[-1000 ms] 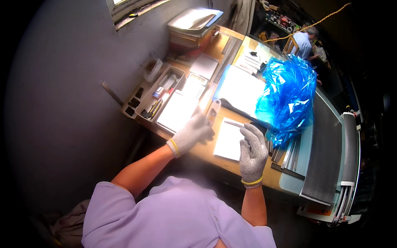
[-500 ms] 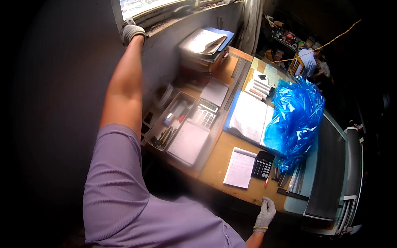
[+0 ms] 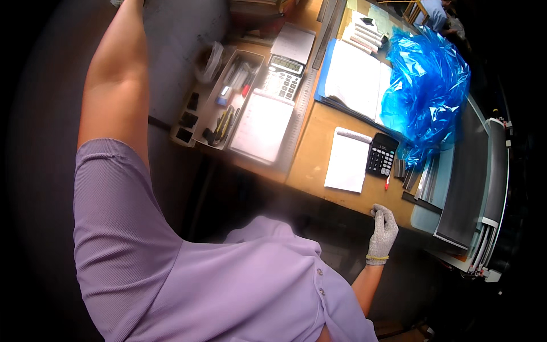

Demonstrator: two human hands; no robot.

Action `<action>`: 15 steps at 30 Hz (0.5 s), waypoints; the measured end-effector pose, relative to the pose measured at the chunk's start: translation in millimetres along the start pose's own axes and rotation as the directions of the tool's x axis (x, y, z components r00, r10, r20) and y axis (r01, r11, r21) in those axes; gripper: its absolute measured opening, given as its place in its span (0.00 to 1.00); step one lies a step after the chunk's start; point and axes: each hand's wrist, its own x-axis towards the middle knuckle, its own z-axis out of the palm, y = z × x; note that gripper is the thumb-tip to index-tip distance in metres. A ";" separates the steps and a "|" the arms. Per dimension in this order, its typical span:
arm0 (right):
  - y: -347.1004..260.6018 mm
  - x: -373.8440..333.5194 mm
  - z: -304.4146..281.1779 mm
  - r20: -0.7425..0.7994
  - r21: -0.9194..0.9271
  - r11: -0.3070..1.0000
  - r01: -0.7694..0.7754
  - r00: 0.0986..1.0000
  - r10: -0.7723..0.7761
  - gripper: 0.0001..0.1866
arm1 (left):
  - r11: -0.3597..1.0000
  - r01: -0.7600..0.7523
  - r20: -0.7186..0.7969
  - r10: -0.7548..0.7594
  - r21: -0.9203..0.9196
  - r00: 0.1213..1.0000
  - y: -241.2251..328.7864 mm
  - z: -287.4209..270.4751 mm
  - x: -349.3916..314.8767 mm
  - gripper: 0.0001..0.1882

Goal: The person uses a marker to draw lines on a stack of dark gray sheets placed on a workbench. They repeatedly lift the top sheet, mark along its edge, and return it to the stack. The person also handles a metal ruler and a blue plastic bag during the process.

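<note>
My left arm reaches up along the wall at the left. Only a sliver of its glove (image 3: pixel 117 2) shows at the top edge, so its fingers are out of sight. My right hand (image 3: pixel 383 233), in a pale knit glove with a yellow cuff band, hangs just off the near edge of the wooden desk (image 3: pixel 310 171). Its fingers are curled in together, and nothing shows in them. Closest to it on the desk are a red-tipped pen (image 3: pixel 387 182), a black calculator (image 3: pixel 382 154) and a spiral notepad (image 3: pixel 347 161).
A crumpled blue plastic bag (image 3: pixel 430 85) lies beside an open blue folder of papers (image 3: pixel 353 77). Further left are a white calculator (image 3: pixel 283 78), a pad (image 3: pixel 262 126) and a tray of pens and cutters (image 3: pixel 228 145). Dark sheet rolls (image 3: pixel 467 188) stand at right. Another person (image 3: pixel 436 14) sits far back.
The view has swung downward, so the desk things sit higher and the window and left glove have mostly left the picture. My right hand stays by the desk edge, fingers still curled.
</note>
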 end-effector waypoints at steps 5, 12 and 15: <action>-2.2 -2.6 -1.5 0.021 -0.026 0.999 -0.019 1.000 0.020 0.10 | 0.997 -0.055 -0.100 0.049 -0.058 0.994 21.5 -23.0 -30.4 0.28; 8.0 -10.6 -3.4 -0.065 0.035 0.999 -0.029 0.997 0.031 0.04 | 0.931 -0.229 -0.263 0.155 -0.283 0.952 59.0 -54.4 -114.6 0.26; 17.0 -18.3 -8.6 -0.138 0.012 0.996 -0.093 0.986 0.094 0.08 | 0.711 -0.134 0.103 0.280 -0.690 0.954 46.8 -54.0 -197.0 0.25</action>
